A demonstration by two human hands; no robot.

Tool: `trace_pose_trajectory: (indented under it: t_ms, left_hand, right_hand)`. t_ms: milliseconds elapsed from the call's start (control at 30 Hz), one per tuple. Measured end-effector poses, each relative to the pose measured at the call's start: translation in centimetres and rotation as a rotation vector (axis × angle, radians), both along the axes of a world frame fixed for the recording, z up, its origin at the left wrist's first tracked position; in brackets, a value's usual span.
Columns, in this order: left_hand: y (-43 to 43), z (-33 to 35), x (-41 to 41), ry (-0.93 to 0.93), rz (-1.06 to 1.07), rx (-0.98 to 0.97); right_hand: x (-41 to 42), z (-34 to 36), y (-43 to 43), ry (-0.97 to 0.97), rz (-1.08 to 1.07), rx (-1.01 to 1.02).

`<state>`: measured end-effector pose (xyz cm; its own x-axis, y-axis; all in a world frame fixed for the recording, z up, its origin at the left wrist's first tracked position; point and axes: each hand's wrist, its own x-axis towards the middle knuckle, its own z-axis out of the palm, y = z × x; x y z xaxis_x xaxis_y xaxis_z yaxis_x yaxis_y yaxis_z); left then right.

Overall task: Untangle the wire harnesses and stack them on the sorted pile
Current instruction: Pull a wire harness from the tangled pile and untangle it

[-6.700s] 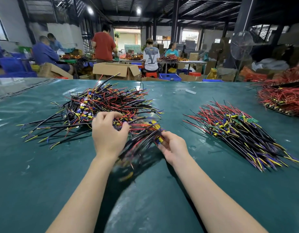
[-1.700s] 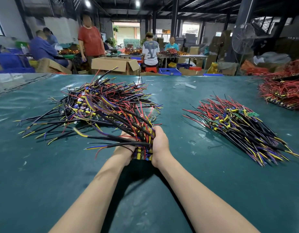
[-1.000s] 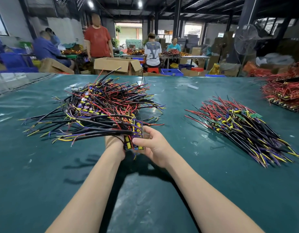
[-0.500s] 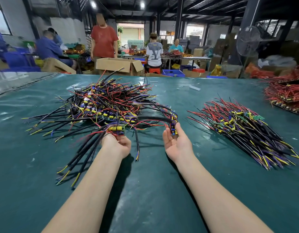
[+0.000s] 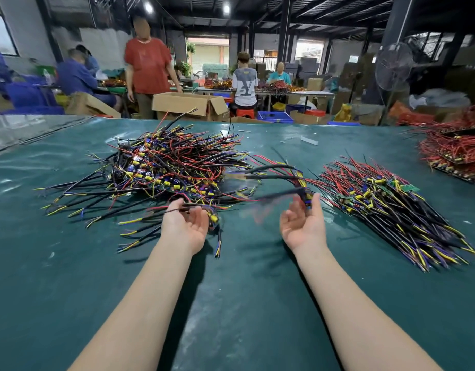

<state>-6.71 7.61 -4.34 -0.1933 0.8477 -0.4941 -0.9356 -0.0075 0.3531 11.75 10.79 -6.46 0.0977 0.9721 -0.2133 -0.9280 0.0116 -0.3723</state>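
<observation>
Head view: untangling looks like the step in hand, with 2 harnesses held apart over the green table (image 5: 244,303). The right harness (image 5: 307,195) is pinched at its board end by the right hand (image 5: 303,226), palm up, near the sorted pile (image 5: 386,207). Its blurred wires trail toward the tangled pile (image 5: 172,170), and whether they're fully clear can't be told. The left harness (image 5: 212,214) is gripped in the left hand (image 5: 186,227), also palm up, at the tangle's near edge. Next, probably, a rightward carry is needed so it gets laid parallel on the sorted stack.
</observation>
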Motion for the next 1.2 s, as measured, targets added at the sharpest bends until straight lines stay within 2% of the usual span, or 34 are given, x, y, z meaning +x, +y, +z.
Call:
trace_pose_trajectory:
  t_ms: [100, 133, 200, 233, 300, 367, 400, 500, 600, 767, 967, 1200]
  left_hand:
    - [-0.1, 0.1, 0.3, -0.19, 0.08, 0.012]
    - [-0.2, 0.5, 0.6, -0.205, 0.067, 0.044]
    - [-0.3, 1.0, 1.2, -0.097, -0.098, 0.161]
    - [-0.3, 1.2, 1.5, 0.024, -0.214, 0.207]
    - [-0.4, 1.0, 2.3, 0.43, -0.416, 0.233]
    - [-0.6, 0.4, 3.0, 0.857, -0.492, 0.256]
    - [-0.6, -0.1, 3.2, 0.953, -0.495, 0.285]
    - [-0.7, -0.8, 3.5, 0.932, -0.458, 0.289]
    - [-0.5, -0.7, 3.3, 0.996, -0.399, 0.252]
    - [-0.7, 0.0, 3.3, 0.962, -0.286, 0.254]
    - [-0.7, 0.0, 2.8, 0.883, -0.277, 0.191]
    - [-0.4, -0.2, 2.7, 0.865, -0.328, 0.28]
  right_hand:
    - [-0.2, 0.0, 0.2, -0.231, 0.049, 0.091]
    - [-0.6, 0.2, 0.3, -0.321, 0.073, 0.117]
    - [-1.4, 0.2, 0.3, -0.447, 0.146, 0.159]
    - [-1.8, 0.2, 0.2, -0.513, 0.194, 0.174]
    - [-2.3, 0.0, -0.1, -0.675, 0.305, 0.214]
    - [-2.6, -0.4, -0.4, -0.804, 0.389, 0.274]
    - [-2.5, -0.5, -0.4, -0.836, 0.4, 0.29]
    - [-2.4, -0.3, -0.5, -0.842, 0.361, 0.281]
    - [-2.7, -0.1, -0.5, -0.823, 0.321, 0.247]
    - [-3.5, 0.1, -0.6, -0.751, 0.39, 0.197]
    - [-3.9, 0.1, -0.7, -0.607, 0.481, 0.106]
    - [-3.7, -0.1, -0.3, -0.506, 0.484, 0.023]
